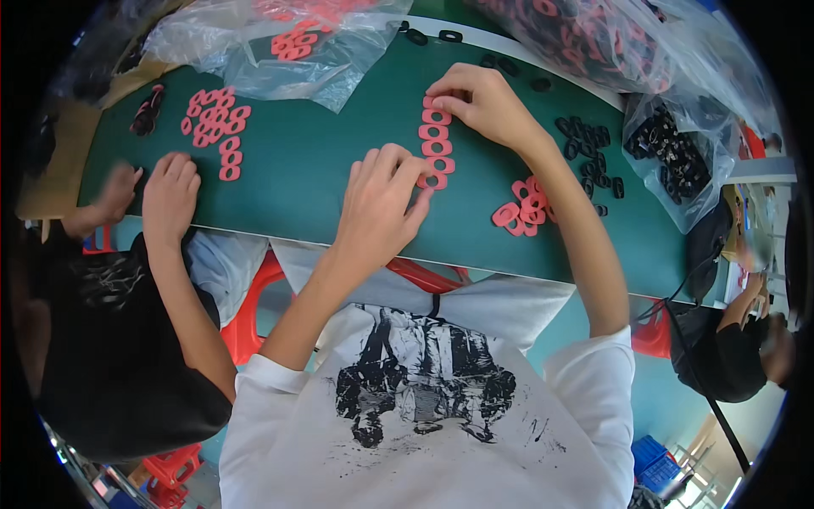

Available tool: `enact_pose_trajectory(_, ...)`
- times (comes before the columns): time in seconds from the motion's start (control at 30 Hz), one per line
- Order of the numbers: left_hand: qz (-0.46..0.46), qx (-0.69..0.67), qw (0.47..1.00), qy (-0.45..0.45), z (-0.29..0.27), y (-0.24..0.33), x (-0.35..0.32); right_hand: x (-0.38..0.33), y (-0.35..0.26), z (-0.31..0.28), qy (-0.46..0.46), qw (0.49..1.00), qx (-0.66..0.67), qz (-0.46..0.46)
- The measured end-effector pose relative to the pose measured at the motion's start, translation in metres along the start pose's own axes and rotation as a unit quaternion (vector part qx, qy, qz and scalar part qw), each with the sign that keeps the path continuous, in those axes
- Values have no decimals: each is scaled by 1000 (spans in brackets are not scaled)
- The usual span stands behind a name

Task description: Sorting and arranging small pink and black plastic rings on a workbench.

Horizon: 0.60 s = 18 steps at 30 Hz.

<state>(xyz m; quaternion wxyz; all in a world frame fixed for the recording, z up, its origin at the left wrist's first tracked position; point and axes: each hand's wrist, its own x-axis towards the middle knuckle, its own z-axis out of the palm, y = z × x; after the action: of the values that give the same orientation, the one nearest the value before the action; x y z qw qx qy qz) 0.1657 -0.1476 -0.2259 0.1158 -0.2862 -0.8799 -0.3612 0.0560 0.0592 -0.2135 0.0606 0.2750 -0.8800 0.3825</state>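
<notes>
We see a column of pink foam rings running away from the green table's near edge. Our left hand rests flat, fingers released, touching its near end; our right hand pinches the far-end ring.

Black oval rings lie scattered on the green table. Clear plastic bags at the far edge hold pink pieces; another bag holds perhaps black ones. A red stool stands below.
</notes>
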Motion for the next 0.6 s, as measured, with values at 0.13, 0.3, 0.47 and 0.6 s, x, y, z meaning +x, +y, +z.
enact_pose_trajectory(0.13, 19, 15, 999, 23, 0, 10, 8, -14, 2, -12, 6, 1000, 19, -8)
enact_pose_trajectory(0.3, 77, 100, 992, -23, 19, 16, 38, -55, 4, -54, 133, 987, 46, 82)
enact_pose_trajectory(0.47, 53, 194, 974, -106, 33, 2, 43, -123, -35, -68, 136, 986, -97, -21)
enact_pose_trajectory(0.6, 145, 123, 980, -58, 20, 35, 42, -164, -52, -58, 104, 981, -162, 13)
